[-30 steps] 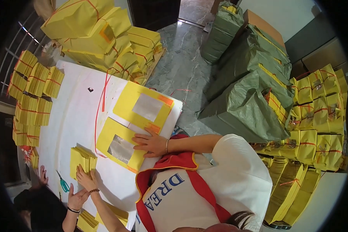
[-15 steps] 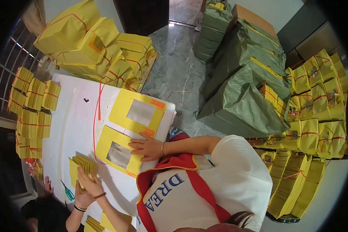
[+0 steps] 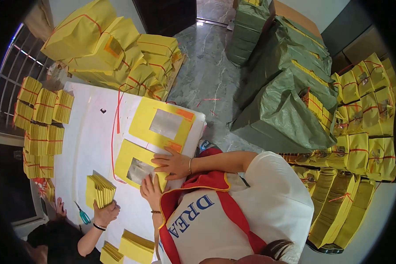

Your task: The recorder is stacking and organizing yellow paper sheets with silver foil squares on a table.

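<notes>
At the far left, tied bundles of yellow paper (image 3: pixel 39 127) stand in rows along the edge of the white desk (image 3: pixel 88 145). Near the lower left a co-worker's hand (image 3: pixel 104 213) grips an upright stack of yellow sheets (image 3: pixel 100 190), and green-handled scissors (image 3: pixel 82 214) lie on the desk just beside that hand. Further down, more yellow stacks (image 3: pixel 132 246) rest at the desk's near edge.

Toward the middle, a red string (image 3: pixel 117 119) trails across the white surface. Two large yellow envelopes with clear windows lie flat there: the farther envelope (image 3: pixel 163 125) close to the desk's right edge, the nearer envelope (image 3: pixel 138 165) just below it, their edges touching or overlapping.

The person's left hand (image 3: pixel 151 192) lies on the near corner of the nearer envelope, fingers spread and pressing flat, clenched on nothing. The right hand (image 3: pixel 174 163), a bracelet on its wrist, rests with open fingers where the two envelopes meet, also pressing down rather than grasping.

Behind the desk, large yellow wrapped packs (image 3: pixel 114 48) are heaped. To the right, across the grey marble floor (image 3: pixel 207 75), stand green sacks (image 3: pixel 286 88), and at the far right more tied yellow bundles (image 3: pixel 365 127) are piled high.
</notes>
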{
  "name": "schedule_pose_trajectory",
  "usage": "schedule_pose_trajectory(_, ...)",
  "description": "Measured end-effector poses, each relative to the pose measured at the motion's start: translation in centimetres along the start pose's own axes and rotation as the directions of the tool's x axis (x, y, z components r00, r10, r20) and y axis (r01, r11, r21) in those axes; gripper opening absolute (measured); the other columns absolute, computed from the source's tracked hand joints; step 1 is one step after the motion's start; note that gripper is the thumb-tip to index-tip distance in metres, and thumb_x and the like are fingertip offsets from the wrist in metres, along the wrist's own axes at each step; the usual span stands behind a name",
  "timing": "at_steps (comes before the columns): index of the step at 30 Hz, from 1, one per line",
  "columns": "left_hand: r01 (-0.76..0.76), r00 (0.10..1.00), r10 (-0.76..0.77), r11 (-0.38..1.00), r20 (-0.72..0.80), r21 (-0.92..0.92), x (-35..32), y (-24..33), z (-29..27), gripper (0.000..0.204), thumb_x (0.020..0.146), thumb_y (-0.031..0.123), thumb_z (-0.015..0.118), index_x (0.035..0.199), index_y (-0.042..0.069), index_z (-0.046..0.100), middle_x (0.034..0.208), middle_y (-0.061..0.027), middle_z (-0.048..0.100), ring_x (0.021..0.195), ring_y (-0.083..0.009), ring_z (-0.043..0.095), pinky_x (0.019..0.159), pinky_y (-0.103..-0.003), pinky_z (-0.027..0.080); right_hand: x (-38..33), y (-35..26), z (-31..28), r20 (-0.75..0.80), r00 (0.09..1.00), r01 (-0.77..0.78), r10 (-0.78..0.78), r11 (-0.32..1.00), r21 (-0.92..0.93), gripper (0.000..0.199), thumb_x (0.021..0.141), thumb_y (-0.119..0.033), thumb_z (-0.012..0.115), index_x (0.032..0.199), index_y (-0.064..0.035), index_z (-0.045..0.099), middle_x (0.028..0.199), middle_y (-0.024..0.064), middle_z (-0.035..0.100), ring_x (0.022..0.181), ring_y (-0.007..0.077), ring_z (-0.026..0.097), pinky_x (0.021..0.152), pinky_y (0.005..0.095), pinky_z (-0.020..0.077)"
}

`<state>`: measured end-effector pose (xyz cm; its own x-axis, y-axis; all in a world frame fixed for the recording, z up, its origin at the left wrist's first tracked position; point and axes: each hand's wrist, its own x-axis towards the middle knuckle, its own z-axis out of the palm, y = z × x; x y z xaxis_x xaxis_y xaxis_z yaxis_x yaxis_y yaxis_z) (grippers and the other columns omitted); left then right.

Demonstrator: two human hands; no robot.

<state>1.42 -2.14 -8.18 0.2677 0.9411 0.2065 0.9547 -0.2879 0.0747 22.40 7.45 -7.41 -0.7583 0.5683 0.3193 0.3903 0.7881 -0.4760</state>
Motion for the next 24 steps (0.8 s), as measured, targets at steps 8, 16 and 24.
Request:
schedule_pose_trajectory(8, 0.032, 0.998, -0.029, 0.998, -0.058, 0.054, 0.1, 1.6, -1.2, 0.060, 0.074, 0.036, 0.067, 0.128, 0.015, 0.049, 0.137, -0.0117, 0.040, 0.123, -0.0326, 0.036, 0.098, -0.052, 0.027, 0.0, -0.1, -0.1, -0.035, 0.999, -0.006, 0.006, 1.000, 0.017, 0.048, 0.081, -0.042, 0.057, 0.122, -0.0185, 0.050, 0.141, 0.0101, 0.034, 0.134, 0.0230, 0.026, 0.102, 0.0589, 0.0171)
schedule_pose_trajectory(16, -0.002, 0.999, 0.001, 0.999, -0.054, -0.033, 0.8, 1.8, -3.4, 0.043, 0.075, 0.023, 0.066, 0.115, 0.010, 0.057, 0.114, -0.0097, 0.056, 0.100, -0.0287, 0.052, 0.081, -0.040, 0.041, 0.3, -0.2, -0.7, -0.027, 1.000, 0.001, -0.001, 1.000, 0.004, 0.047, 0.082, -0.043, 0.056, 0.122, -0.0185, 0.051, 0.139, 0.0105, 0.036, 0.134, 0.0242, 0.027, 0.102, 0.0588, 0.0181)
schedule_pose_trajectory(24, 0.056, 0.992, -0.075, 0.982, -0.101, -0.178, 2.7, 2.0, -5.1, 0.018, 0.082, 0.014, 0.061, 0.098, 0.007, 0.063, 0.081, -0.0101, 0.064, 0.069, -0.0274, 0.058, 0.064, -0.037, 0.046, -0.4, 0.7, 0.1, -0.082, 0.996, 0.033, -0.019, 0.984, 0.173, 0.048, 0.082, -0.040, 0.059, 0.122, -0.0148, 0.050, 0.136, 0.0106, 0.040, 0.131, 0.0248, 0.031, 0.103, 0.0576, 0.0172)
